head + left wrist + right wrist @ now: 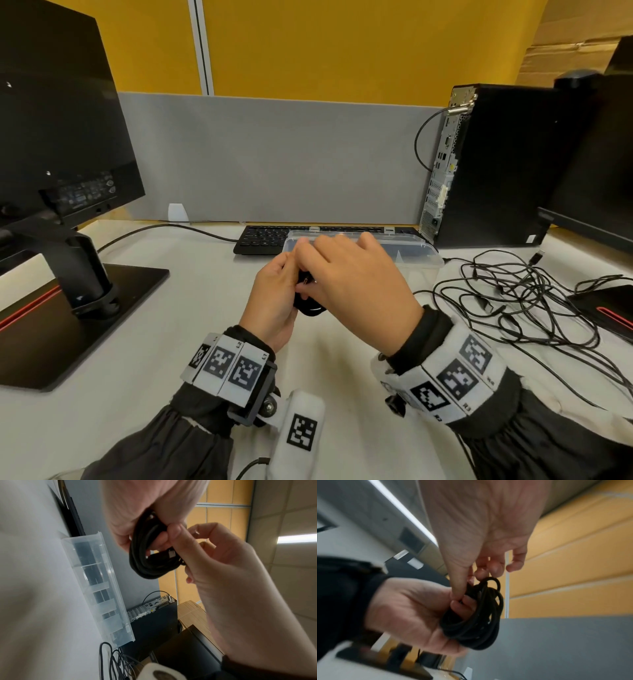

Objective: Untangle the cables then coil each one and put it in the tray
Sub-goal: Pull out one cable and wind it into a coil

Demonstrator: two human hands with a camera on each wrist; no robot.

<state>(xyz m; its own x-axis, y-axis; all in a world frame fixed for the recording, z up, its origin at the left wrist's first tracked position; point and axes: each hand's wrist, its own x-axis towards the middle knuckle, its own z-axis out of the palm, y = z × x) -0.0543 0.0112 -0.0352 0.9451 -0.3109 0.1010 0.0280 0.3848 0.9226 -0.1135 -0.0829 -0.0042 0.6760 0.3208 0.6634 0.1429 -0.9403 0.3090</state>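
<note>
Black rubbery cable wound into a small coil (150,555) sits between my two hands above the white bench (171,342), in front of the clear plastic compartment tray (421,253). My left hand (274,301) has its grip curled around the coil's loops, and my right hand (352,277) has its grip pinching the coil near its silver-tipped plug (172,553) between thumb and forefinger. To my right a loose tangle of thin black cables (520,301) lies spread on the bench beside the tray, near the black desktop computer tower (496,164).
</note>
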